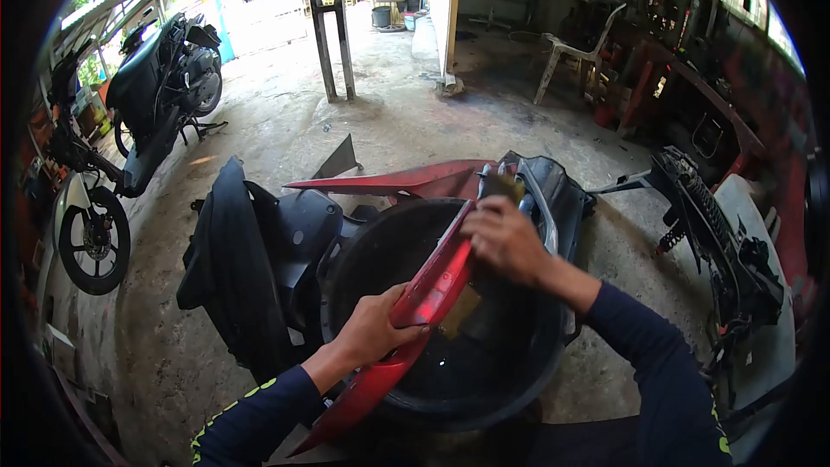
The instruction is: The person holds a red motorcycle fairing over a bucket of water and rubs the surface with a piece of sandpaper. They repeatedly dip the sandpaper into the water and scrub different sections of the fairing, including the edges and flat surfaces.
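My left hand [373, 329] is closed round the edge of a long red motorcycle fairing panel [437, 287], which slants over a wide black tub [536, 389]. My right hand [503, 240] is at the panel's upper end, fingers closed on a blurred olive-brown piece [504, 189] whose kind I cannot make out. Inside the tub, a flat tan piece [461, 311] shows beneath the panel. Another red panel [406, 179] lies behind the tub's far rim. Dark and silvery body parts [553, 195] stand just beyond my right hand.
Black body panels [233, 268] stand left of the tub. A partly stripped motorcycle [156, 95] is parked at the far left. On the right are a frame part with a spring [692, 186] and a pale panel [761, 329]. A metal post [331, 26] and a plastic chair [581, 43] stand farther back.
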Action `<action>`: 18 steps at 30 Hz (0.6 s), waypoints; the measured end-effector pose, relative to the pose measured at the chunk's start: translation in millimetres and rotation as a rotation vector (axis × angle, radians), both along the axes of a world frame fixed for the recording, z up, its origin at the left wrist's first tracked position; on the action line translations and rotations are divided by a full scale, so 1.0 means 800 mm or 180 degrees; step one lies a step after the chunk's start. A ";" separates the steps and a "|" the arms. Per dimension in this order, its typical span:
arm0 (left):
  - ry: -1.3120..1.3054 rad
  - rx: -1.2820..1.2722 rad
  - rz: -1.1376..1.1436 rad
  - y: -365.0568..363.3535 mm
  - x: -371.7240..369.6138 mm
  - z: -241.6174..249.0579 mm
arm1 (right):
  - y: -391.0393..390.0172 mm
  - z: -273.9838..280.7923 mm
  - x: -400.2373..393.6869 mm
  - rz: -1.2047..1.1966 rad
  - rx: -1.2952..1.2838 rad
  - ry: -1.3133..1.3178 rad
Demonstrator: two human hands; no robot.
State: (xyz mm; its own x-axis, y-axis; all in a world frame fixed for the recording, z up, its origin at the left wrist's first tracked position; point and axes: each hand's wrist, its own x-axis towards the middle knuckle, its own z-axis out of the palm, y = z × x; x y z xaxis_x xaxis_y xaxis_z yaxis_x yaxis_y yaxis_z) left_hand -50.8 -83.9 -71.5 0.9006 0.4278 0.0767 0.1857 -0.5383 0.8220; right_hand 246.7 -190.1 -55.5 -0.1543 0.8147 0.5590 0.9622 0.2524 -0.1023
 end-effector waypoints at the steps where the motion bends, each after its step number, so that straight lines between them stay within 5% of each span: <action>1: -0.0117 -0.0090 0.0051 0.000 0.002 0.000 | 0.012 0.008 0.023 -0.0210 0.0043 -0.0137; 6: -0.0072 0.0028 0.0000 0.002 -0.001 0.000 | -0.014 -0.004 -0.041 0.0295 -0.0023 0.0181; 10: -0.0124 -0.0078 0.0032 -0.001 0.003 0.002 | 0.011 0.014 0.014 -0.0047 0.0104 0.0029; 14: -0.0046 0.0035 0.0013 0.001 0.002 0.006 | -0.016 -0.008 -0.072 0.0472 0.0052 0.0091; 18: -0.0160 -0.0173 0.0049 0.001 0.003 0.003 | 0.004 0.008 -0.027 -0.0030 0.0022 -0.0124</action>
